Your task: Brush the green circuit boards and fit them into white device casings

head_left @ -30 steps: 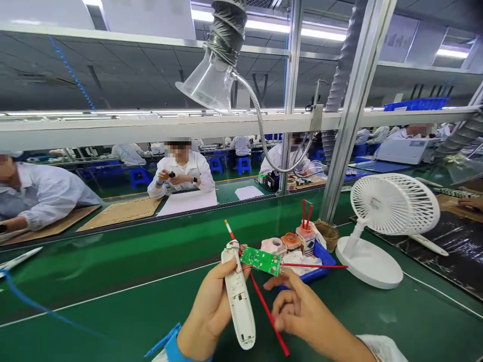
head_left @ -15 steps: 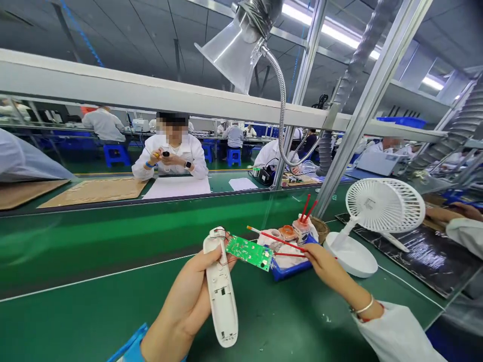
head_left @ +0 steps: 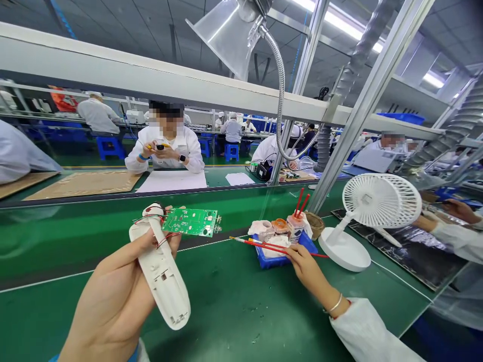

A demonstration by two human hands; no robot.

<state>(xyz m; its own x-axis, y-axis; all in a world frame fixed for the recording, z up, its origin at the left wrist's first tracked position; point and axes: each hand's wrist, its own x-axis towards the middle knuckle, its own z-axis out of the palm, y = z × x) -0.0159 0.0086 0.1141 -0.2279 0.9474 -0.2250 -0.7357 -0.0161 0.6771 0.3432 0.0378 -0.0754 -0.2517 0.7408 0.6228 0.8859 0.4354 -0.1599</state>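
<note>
My left hand [head_left: 113, 286] grips a long white plastic housing [head_left: 169, 286], its hollow inner side facing me. A green circuit board [head_left: 188, 222] sticks out to the right from its upper end, joined by thin red and black wires; fingers are behind it. My right hand [head_left: 307, 269] is closed on a thin red-handled paintbrush [head_left: 264, 245] whose tip points left. A second red brush lies close alongside, partly over the blue tray [head_left: 269, 262]; whether the fingers touch it too I cannot tell.
White cloth, small jars [head_left: 279, 226] and upright red brushes [head_left: 300, 202] sit in the tray. Right of it stand a brown pot [head_left: 314, 224] and a white fan [head_left: 381, 201]. A clear lamp hood [head_left: 222, 35] hangs above. A co-worker [head_left: 166, 146] sits opposite; another's hands are far right.
My left hand has moved left with the housing and board, away from the brush; the board now lies more level. My right hand has shifted slightly left, and both brushes now lie close together.
</note>
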